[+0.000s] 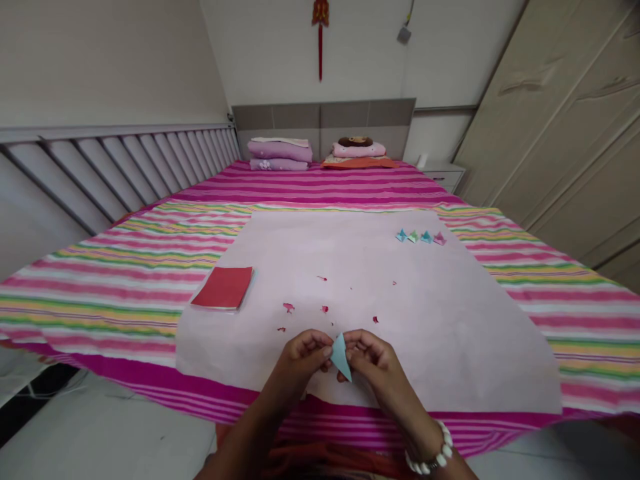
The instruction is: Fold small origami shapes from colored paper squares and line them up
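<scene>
A small light-blue folded paper triangle [341, 356] is held between both my hands just above the near edge of a pale pink sheet [450, 333] that lies on the bed. My left hand [301, 359] pinches its left side with curled fingers. My right hand [373, 360], with a white bead bracelet at the wrist, pinches its right side. A stack of red paper squares [223, 287] lies to the left on the sheet. Several small folded paper pieces [420, 237] in blue, green and pink sit in a row at the far right.
Small red paper scraps [289, 307] are scattered on the sheet in front of my hands. The striped bedspread [125, 267] covers the bed. Folded bedding and pillows [280, 155] lie by the headboard. A slatted rail runs on the left, a wardrobe [565, 133] stands on the right.
</scene>
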`<control>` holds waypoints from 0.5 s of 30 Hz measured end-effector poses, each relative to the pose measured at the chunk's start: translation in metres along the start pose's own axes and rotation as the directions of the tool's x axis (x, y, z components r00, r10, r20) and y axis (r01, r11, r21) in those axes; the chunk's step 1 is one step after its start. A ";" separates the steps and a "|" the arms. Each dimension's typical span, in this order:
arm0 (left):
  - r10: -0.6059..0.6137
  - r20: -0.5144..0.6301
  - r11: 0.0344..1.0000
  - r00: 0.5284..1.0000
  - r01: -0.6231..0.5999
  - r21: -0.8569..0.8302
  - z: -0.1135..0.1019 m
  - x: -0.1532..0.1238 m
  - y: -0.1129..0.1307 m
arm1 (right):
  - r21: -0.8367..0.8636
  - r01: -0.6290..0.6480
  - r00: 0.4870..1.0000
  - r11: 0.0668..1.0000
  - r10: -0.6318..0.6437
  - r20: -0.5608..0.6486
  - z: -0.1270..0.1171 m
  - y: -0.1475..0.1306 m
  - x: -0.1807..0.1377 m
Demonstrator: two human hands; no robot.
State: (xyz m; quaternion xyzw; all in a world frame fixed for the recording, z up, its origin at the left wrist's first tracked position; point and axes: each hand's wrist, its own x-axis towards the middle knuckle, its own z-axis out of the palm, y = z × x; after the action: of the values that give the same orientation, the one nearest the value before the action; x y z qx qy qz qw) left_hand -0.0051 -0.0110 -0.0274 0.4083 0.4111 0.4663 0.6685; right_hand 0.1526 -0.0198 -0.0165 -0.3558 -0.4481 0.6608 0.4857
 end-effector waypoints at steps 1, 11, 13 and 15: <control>0.024 -0.009 0.999 1.000 -0.024 0.048 0.001 0.000 0.000 | -0.043 0.009 1.000 0.999 -0.010 -0.006 0.000 0.001 0.000; 0.194 -0.068 0.867 0.979 -0.139 0.478 0.021 -0.011 0.005 | -0.460 0.196 0.926 0.866 -0.317 -0.203 0.005 0.008 -0.001; 0.220 -0.079 0.838 0.972 -0.147 0.525 0.023 -0.012 0.004 | -0.425 0.187 0.929 0.886 -0.300 -0.217 0.004 0.010 -0.001; 0.242 -0.089 0.822 0.966 -0.155 0.549 0.023 -0.013 0.004 | -0.366 0.163 0.934 0.916 -0.263 -0.243 0.003 0.012 -0.001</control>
State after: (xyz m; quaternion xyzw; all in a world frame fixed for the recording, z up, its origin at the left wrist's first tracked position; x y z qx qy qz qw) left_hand 0.0126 -0.0264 -0.0140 0.5821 0.5308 0.4300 0.4410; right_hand 0.1461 -0.0227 -0.0271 -0.4747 -0.5165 0.4575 0.5464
